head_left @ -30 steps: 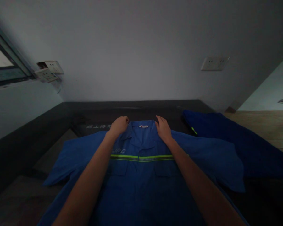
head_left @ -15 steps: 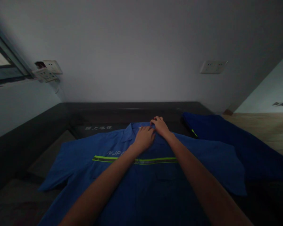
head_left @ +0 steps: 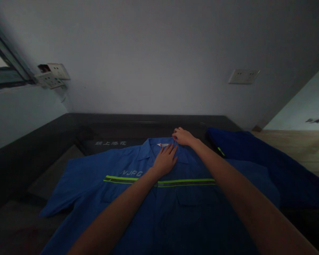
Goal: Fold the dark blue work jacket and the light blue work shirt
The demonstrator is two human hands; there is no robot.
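Note:
A blue short-sleeved work shirt (head_left: 167,202) lies spread face up, its collar at the far end. It has a yellow-green and grey reflective stripe across the chest and white letters on the left side. My left hand (head_left: 165,161) rests flat on the shirt just below the collar opening, fingers stretched out. At the right side of the collar (head_left: 174,141), my right hand (head_left: 183,136) has its fingers curled in and closed on the collar edge. A small white label (head_left: 163,145) shows inside the neck.
Beneath the shirt is a dark surface with a raised dark back edge (head_left: 149,119) along the wall. A darker blue garment (head_left: 244,150) with a yellow-green strip lies to the right. Wall sockets (head_left: 244,76) sit above, and a window (head_left: 5,71) is at the left.
My right hand has moved slightly away from my left, along the collar. My left hand has flattened and shifted a little lower, uncovering the neck label and more of the chest lettering.

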